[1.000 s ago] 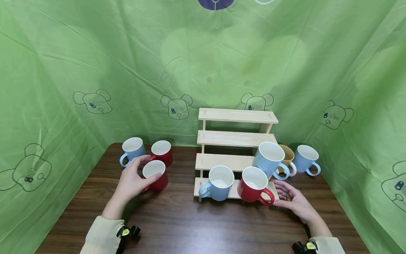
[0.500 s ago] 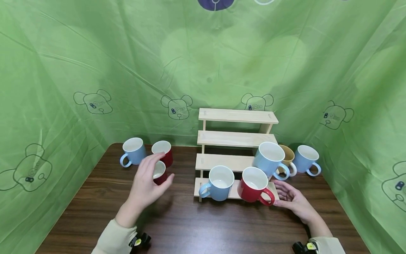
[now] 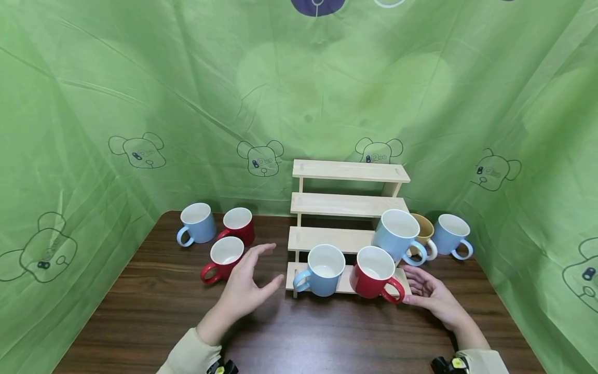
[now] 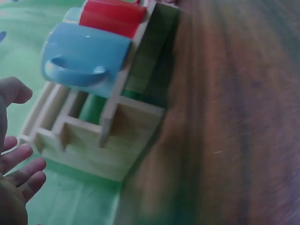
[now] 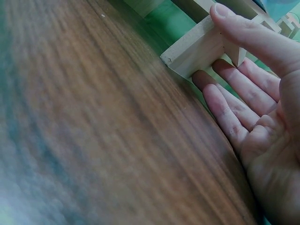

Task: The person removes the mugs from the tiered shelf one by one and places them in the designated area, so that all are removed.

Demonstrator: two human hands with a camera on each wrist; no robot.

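Note:
My left hand point(image 3: 246, 285) is held above the table, thumb and fingers spread and nothing between them. In the head view it is between a red mug point(image 3: 226, 256) and the wooden tiered stand point(image 3: 349, 204). A light-blue mug point(image 3: 322, 271) on the lowest step is nearest its fingertips; the left wrist view shows this blue mug point(image 4: 84, 61) beyond the hand. My right hand point(image 3: 432, 293) holds the right end of the lowest step, thumb at the front corner and fingers along the side panel. Another red mug point(image 3: 372, 272) sits on that step, and a blue mug point(image 3: 394, 236) one step up.
At the back left stand a blue mug point(image 3: 198, 224) and a red mug point(image 3: 240, 227). Right of the stand are a yellow mug point(image 3: 423, 228) and another blue mug point(image 3: 449, 234). Green cloth point(image 3: 210, 104) hangs around the brown wooden table point(image 3: 327, 332).
My left hand has left the front red mug on the left, whose handle now points left, and moved rightward towards the stand. The right hand stays at the stand's end.

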